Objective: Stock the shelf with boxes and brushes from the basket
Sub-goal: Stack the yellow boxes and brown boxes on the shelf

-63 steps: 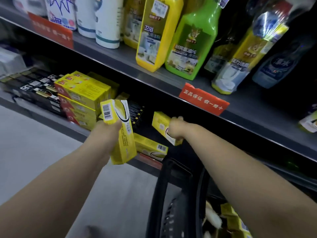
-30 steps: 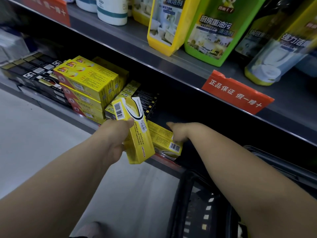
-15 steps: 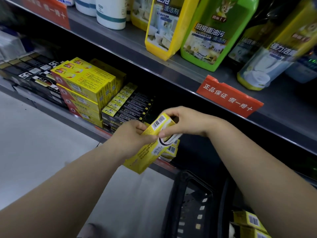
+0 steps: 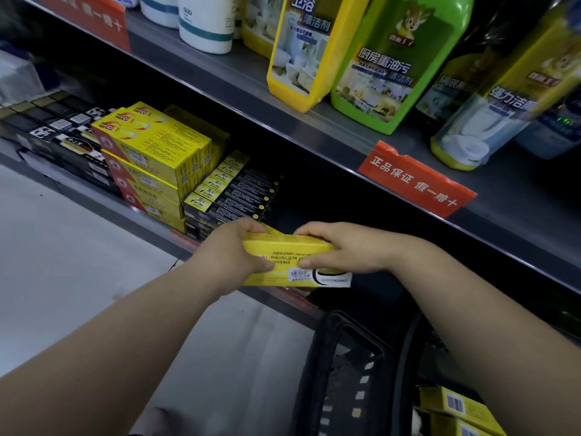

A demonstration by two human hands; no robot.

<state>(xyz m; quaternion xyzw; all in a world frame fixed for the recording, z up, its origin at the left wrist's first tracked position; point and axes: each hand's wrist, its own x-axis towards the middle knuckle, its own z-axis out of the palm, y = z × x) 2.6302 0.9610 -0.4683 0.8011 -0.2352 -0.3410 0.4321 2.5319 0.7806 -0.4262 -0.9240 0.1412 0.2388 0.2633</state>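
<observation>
Left hand grips the left end of a yellow box, thumb on the near face, fingers curled over the top. Right hand grips the right part of the same box in the same way: thumb on the near face, fingers wrapped over the top edge. The box lies level and lengthwise, at the front edge of the lower shelf, Cyrillic print facing the camera. A barcode and a white end with a black arc show along the bottom of it; cannot tell whether that strip belongs to this box or to another one under it. Just left of the left hand, on the same shelf: a row of black boxes with yellow ends, then a stack of yellow cartons, then more dark cartons further left. Below the right forearm stands the black basket, with yellow boxes inside at the lower right. The upper shelf carries a yellow bottle, a green bottle and a red tag on its edge. Grey floor lies to the left.
</observation>
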